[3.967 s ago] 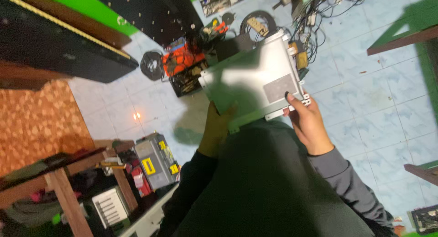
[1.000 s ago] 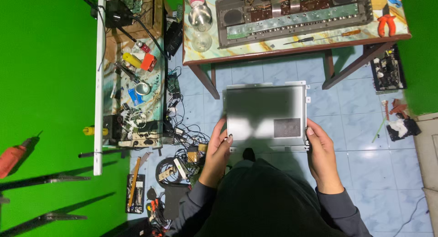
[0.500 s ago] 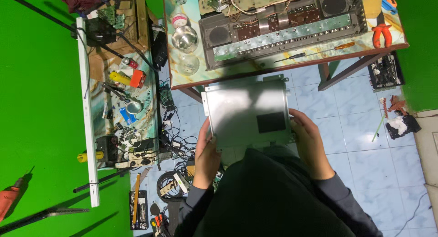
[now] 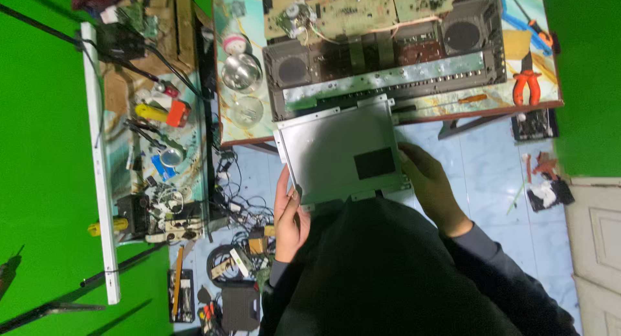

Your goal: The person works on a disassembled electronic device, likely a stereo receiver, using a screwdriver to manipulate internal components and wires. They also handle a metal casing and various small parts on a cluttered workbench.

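I hold a flat grey metal cover plate [image 4: 336, 148] with a black rectangular patch, level in front of me. My left hand [image 4: 291, 213] grips its left edge and my right hand [image 4: 430, 187] grips its right edge. The plate's far edge reaches the front of a workbench [image 4: 226, 126]. On that bench lies an opened stereo chassis [image 4: 388, 58] with two round speakers and exposed circuit boards.
Red-handled pliers [image 4: 527, 87] and a small screwdriver [image 4: 472, 98] lie at the bench's right end. Round glass bulbs [image 4: 240, 74] sit at its left. A cluttered shelf of tools [image 4: 155, 129] stands to the left, with tangled cables [image 4: 239, 245] on the tiled floor. Green walls flank both sides.
I turned from the floor toward the workbench. The plate, held in both hands throughout, has moved forward until its far edge meets the bench front.
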